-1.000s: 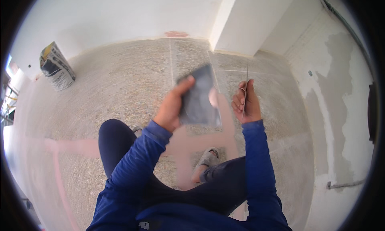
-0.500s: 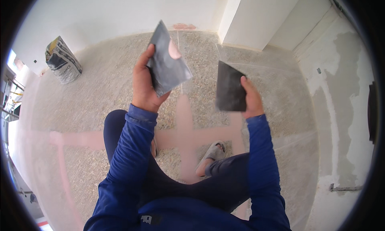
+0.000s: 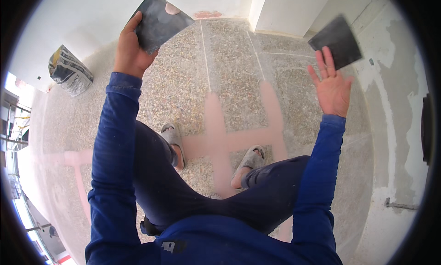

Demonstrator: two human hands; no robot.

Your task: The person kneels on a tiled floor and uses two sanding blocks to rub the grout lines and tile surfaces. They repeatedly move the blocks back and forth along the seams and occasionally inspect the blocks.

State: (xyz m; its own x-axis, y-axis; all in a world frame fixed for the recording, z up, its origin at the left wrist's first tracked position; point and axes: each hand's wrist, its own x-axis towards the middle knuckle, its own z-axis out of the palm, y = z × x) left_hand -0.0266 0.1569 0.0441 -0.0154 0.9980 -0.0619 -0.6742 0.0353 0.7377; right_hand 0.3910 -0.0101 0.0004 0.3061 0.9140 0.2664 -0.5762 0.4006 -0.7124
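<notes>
Grip of left hand (image 3: 132,53): closed on a grey plate (image 3: 158,28), thumb over its left edge.
Pinkish patch (image 3: 172,8): on that plate, near its far edge.
Right hand (image 3: 334,92): opened wide, palm showing, fingers splayed across the near edge of a dark plate (image 3: 339,40); from here I can't tell whether they touch it.
Spacing: hands well apart, both plates above the speckled floor (image 3: 170,90).
</notes>
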